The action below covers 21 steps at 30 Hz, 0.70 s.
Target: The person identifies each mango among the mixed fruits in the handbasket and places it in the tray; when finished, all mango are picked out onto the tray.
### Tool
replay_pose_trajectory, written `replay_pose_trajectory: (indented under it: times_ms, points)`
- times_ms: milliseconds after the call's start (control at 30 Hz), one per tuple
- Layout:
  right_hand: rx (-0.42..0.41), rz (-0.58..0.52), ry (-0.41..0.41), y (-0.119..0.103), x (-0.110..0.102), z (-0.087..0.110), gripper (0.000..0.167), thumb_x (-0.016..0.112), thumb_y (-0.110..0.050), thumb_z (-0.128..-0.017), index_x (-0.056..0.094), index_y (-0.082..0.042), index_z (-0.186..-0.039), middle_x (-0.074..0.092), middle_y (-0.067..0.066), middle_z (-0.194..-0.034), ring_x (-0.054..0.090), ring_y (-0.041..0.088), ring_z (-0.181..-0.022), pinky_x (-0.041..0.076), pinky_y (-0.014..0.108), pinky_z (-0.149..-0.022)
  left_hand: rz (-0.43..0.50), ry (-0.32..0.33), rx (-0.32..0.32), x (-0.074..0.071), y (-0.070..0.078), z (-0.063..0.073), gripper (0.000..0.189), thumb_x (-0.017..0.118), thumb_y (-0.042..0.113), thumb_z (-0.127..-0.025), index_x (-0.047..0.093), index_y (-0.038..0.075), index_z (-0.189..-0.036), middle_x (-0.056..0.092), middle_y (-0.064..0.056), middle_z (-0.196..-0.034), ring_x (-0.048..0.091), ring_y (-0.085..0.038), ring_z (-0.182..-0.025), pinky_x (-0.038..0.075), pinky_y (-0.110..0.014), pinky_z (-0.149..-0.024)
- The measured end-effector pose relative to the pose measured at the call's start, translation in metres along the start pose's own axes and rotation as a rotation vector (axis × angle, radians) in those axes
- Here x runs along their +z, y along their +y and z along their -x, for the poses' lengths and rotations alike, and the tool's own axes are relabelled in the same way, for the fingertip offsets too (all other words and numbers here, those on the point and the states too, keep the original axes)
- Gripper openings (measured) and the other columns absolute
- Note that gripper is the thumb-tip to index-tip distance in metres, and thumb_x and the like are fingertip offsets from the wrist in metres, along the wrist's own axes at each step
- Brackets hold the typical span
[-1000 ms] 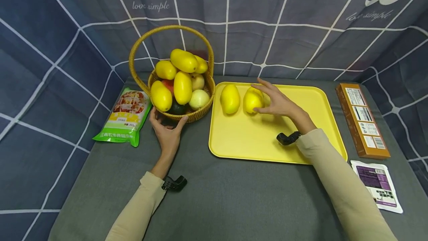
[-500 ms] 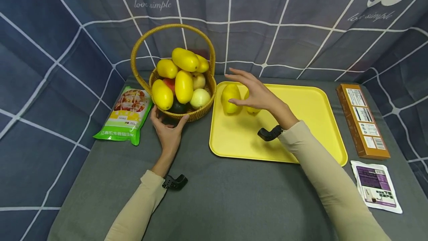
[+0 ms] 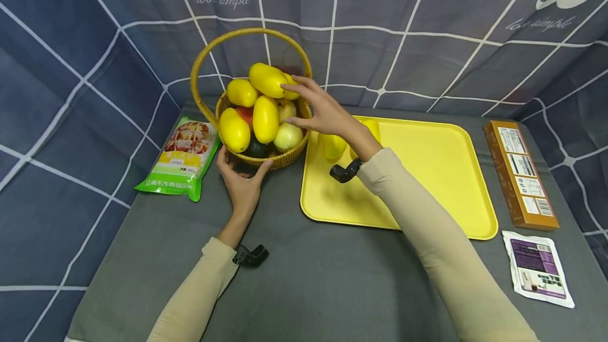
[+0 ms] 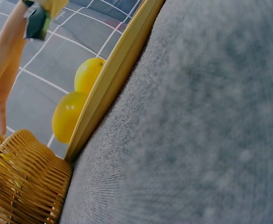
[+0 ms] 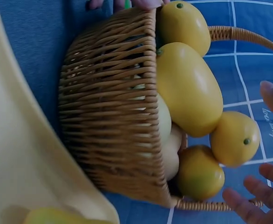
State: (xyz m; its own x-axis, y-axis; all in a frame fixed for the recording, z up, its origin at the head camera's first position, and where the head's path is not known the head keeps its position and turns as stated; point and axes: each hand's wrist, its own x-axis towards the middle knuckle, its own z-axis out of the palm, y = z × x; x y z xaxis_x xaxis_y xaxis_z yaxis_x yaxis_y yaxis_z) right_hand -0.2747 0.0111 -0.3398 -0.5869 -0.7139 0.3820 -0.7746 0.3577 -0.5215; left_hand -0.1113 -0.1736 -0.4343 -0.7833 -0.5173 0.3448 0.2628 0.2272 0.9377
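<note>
A wicker basket [image 3: 285,160] with a tall looped handle stands at the back left, heaped with yellow mangoes [image 3: 266,119]. Among them lie a pale green round fruit [image 3: 287,138], a red fruit [image 3: 245,114] and a dark green one [image 3: 257,148], partly covered. My left hand [image 3: 243,190] holds the basket's front side, thumb at the rim. Over the basket's right side, my right hand [image 3: 325,112] hovers, fingers spread and nothing between them. Beneath my right arm, two mangoes [image 4: 69,116] lie on the yellow tray [image 3: 351,210], partly hidden in the head view.
A green food packet [image 3: 180,160] lies left of the basket. Right of the tray are a brown box [image 3: 521,173] and a white and purple pouch [image 3: 539,268]. A checked cloth [image 3: 380,57] hangs behind and along both sides of the grey table [image 3: 313,284].
My right hand has moved left from the tray's mangoes to over the basket, staying spread. The left hand keeps its place at the basket. The head view has shifted slightly.
</note>
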Motion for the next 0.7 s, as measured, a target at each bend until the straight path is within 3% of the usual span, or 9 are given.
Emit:
replay_pose_trajectory:
  times_ms: [167,300,400,533,700]
  points:
    - [0.038,0.02,-0.05,-0.006,-0.002,-0.021,0.07,0.07,-0.039,-0.09,0.041,-0.019,-0.15,0.027,0.015,-0.157,0.028,0.027,-0.146,0.032,0.042,-0.115,-0.012,-0.001,0.004,0.0,-0.002,-0.001,0.094,0.081,0.003,-0.078,0.02,0.0,-0.149,0.028,-0.019,-0.151,0.042,-0.041,-0.12,0.038,-0.051,-0.077]
    - [0.062,0.032,-0.092,-0.013,-0.007,-0.034,0.07,0.067,-0.041,-0.091,0.038,-0.021,-0.151,0.025,0.015,-0.157,0.024,0.027,-0.147,0.029,0.043,-0.117,-0.034,0.01,0.013,-0.001,-0.022,-0.004,0.096,0.084,0.014,-0.078,0.021,0.013,-0.152,0.029,-0.007,-0.152,0.043,-0.032,-0.121,0.04,-0.041,-0.076]
    - [0.093,0.021,-0.119,-0.014,-0.008,-0.041,0.069,0.065,-0.043,-0.093,0.036,-0.023,-0.152,0.024,0.013,-0.158,0.023,0.025,-0.147,0.029,0.042,-0.117,-0.038,0.011,0.016,-0.001,-0.026,-0.005,0.096,0.084,0.019,-0.078,0.022,0.016,-0.151,0.03,-0.005,-0.151,0.043,-0.031,-0.121,0.04,-0.039,-0.077]
    - [0.133,-0.011,-0.128,-0.012,-0.004,-0.048,0.067,0.064,-0.043,-0.093,0.036,-0.026,-0.152,0.022,0.012,-0.159,0.022,0.023,-0.148,0.029,0.042,-0.117,-0.022,0.0,0.01,-0.001,-0.007,-0.003,0.094,0.082,0.01,-0.079,0.021,0.003,-0.15,0.029,-0.017,-0.151,0.042,-0.039,-0.121,0.039,-0.051,-0.078]
    - [0.176,-0.017,-0.138,-0.007,0.003,-0.052,0.063,0.062,-0.044,-0.094,0.04,-0.028,-0.15,0.017,0.01,-0.161,0.019,0.021,-0.15,0.028,0.044,-0.117,-0.016,-0.002,0.011,0.0,-0.006,-0.002,0.094,0.081,0.004,-0.078,0.02,0.0,-0.15,0.028,-0.019,-0.151,0.042,-0.041,-0.12,0.038,-0.056,-0.078]
